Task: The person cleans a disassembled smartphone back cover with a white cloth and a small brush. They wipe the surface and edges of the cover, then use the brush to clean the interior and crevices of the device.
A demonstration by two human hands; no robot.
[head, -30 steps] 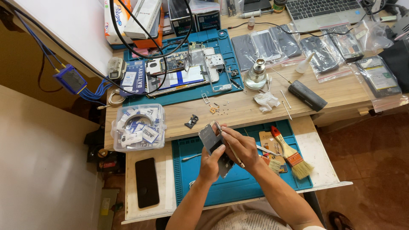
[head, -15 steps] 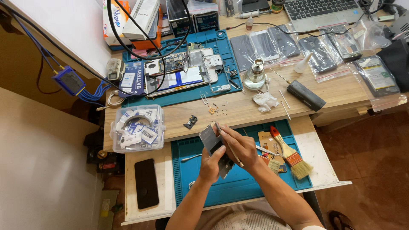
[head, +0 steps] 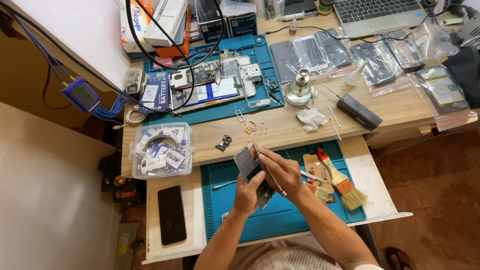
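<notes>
Your left hand grips the opened phone from below, over the blue mat. Your right hand pinches a thin tool against it. A paintbrush lies just right.

Grey opened phone, tilted above blue mat
</notes>
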